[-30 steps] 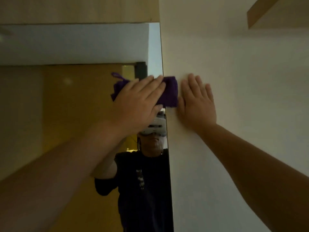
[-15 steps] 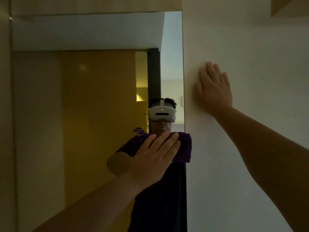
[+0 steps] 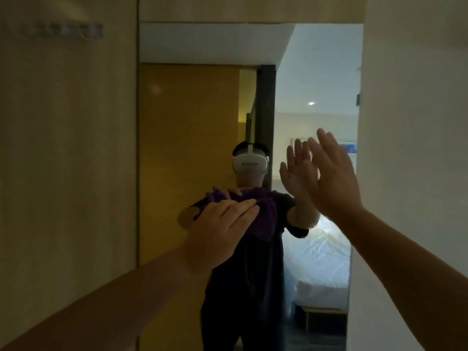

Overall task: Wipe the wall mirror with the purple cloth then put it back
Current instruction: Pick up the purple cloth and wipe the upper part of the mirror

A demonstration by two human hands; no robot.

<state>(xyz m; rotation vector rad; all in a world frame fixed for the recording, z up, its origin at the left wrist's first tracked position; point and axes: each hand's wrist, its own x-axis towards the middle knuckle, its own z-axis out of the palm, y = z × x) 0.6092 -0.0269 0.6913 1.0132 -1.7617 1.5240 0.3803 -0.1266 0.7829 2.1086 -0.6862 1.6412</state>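
- Head view: the left hand (image 3: pixel 222 224) is pressing the soft, bunched-up purple cloth (image 3: pixel 263 219) against the tall frameless wall mirror (image 3: pixel 192 138), about mid-height. The fingers are lying mostly flat over the fabric with only a slight curl, which makes sense for spreading pressure while wiping.
- The cloth is looking plush and floppy, like microfibre, with folds spilling out past the fingertips. It should be conforming to the flat glass easily.
- The right hand (image 3: pixel 336 178) is hanging in the air wide open, fingers straight, holding nothing, in front of the mirror's right part. I can't tell if it's touching the glass. Probably just balancing.
- The mirror is sitting between a matte tan wood-look panel (image 3: pixel 68 148) and a plain white wall (image 3: pixel 415 122). Smooth hard surface, reflecting the person and a white bed.
- My guess: wiping is in progress, and putting the cloth back isn't done yet.
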